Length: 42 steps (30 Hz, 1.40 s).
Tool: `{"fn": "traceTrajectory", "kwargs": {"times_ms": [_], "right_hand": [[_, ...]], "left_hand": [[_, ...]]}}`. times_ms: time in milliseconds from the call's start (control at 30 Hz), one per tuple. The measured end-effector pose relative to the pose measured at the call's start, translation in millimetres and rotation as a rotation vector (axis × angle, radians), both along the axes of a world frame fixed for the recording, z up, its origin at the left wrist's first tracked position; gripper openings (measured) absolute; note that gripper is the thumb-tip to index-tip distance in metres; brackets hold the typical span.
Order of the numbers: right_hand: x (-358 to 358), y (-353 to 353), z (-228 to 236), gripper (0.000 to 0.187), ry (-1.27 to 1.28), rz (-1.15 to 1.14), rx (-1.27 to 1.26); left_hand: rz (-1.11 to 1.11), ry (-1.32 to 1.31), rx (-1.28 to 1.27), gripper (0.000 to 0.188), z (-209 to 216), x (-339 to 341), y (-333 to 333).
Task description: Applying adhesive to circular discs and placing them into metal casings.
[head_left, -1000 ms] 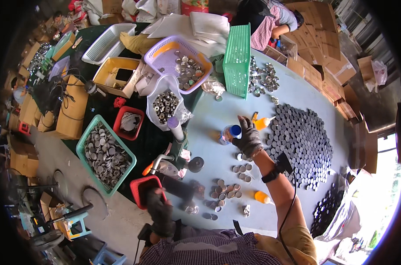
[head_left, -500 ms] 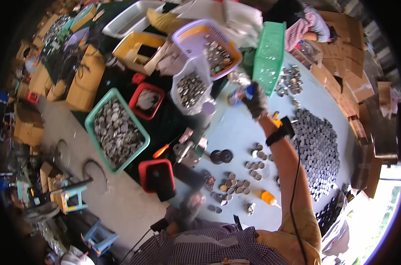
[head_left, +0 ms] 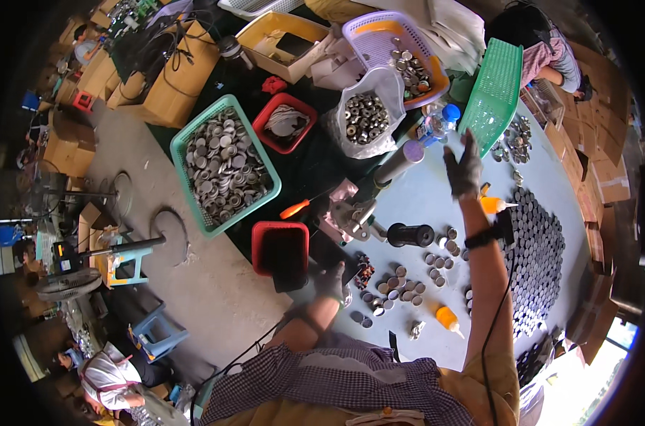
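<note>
My right hand [head_left: 464, 170], in a grey glove, hovers over the light blue table with its fingers apart and nothing in them. Just beyond it stands a clear plastic bottle [head_left: 436, 129] with a blue cap. My left hand [head_left: 329, 282], also gloved, is low by the dark base of a metal hand press [head_left: 354, 219]; its fingers look stretched out, partly lost against the dark base. A black spool-shaped handle [head_left: 410, 235] sticks out from the press. Several round metal caps [head_left: 400, 290] and a yellow squeeze bottle [head_left: 448, 319] lie between my arms.
Left of the press are a red bin [head_left: 280, 226], a green basket [head_left: 271, 186] of metal caps and an orange-handled screwdriver [head_left: 294, 209]. Many dark discs [head_left: 539, 263] cover the table's right side. A bag of metal parts [head_left: 393, 128] and a green basket [head_left: 503, 67] stand farther back.
My right hand has let go of the blue-capped bottle and drawn back from it. My left hand has moved forward to the press. The whole view has shifted, bringing the scene rightward.
</note>
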State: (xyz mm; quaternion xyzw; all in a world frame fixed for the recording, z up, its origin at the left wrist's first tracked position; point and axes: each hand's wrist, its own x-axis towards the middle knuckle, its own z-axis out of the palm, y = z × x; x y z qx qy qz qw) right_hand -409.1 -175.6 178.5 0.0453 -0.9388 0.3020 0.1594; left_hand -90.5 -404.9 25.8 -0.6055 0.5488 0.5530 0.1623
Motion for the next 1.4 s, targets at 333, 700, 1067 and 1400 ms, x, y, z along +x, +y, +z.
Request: {"fn": "traceTrajectory", "kwargs": {"times_ms": [333, 700, 1067, 1400], "right_hand": [[272, 27, -43, 0.052, -0.342, 0.153, -0.576], [379, 73, 7, 0.032, -0.631, 0.359, -0.855], [407, 85, 15, 0.026, -0.657, 0.250, -0.851], [432, 32, 27, 0.023, -0.694, 0.173, -0.880]], "left_hand": [[0.141, 0.062, 0.151, 0.044, -9, -2, 7], [-0.173, 0.608, -0.055, 0.022, 47, 56, 26], [0.389, 1.161, -0.105, 0.017, 249, -46, -58], [0.218, 0.928, -0.359, 0.049, 249, -149, -174]]}}
